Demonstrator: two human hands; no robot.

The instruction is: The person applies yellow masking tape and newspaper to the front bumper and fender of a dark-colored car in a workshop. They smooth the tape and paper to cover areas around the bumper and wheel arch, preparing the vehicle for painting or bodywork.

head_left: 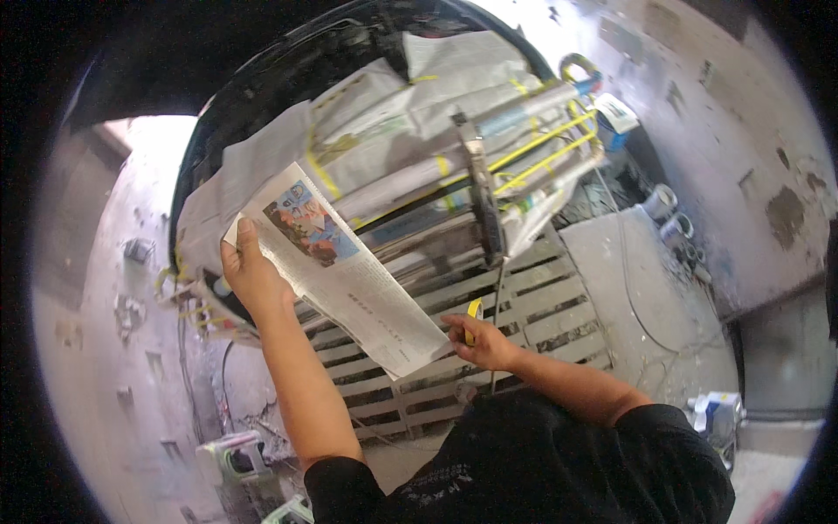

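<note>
Newspaper sheet held slantwise above slatted platform; likely light, limp, easily torn; best gripped near opposite edges. Left hand pinching upper-left edge. Right hand closed round yellow tape roll, fingertips at sheet's lower-right end; contact unclear.

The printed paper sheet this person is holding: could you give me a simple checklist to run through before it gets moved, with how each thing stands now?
1. Printed sheet gripped at its upper end: ok, the left hand holds it there.
2. Lower end pinched: cannot tell; the right hand is at that corner, but its grip there is unclear.
3. Right hand free: not ok, it holds the yellow tape roll.
4. Sheet smooth all along: not ok, its lower-left edge is wavy.
5. Clear of the pale sheets behind: cannot tell, they overlap in this view.
</note>
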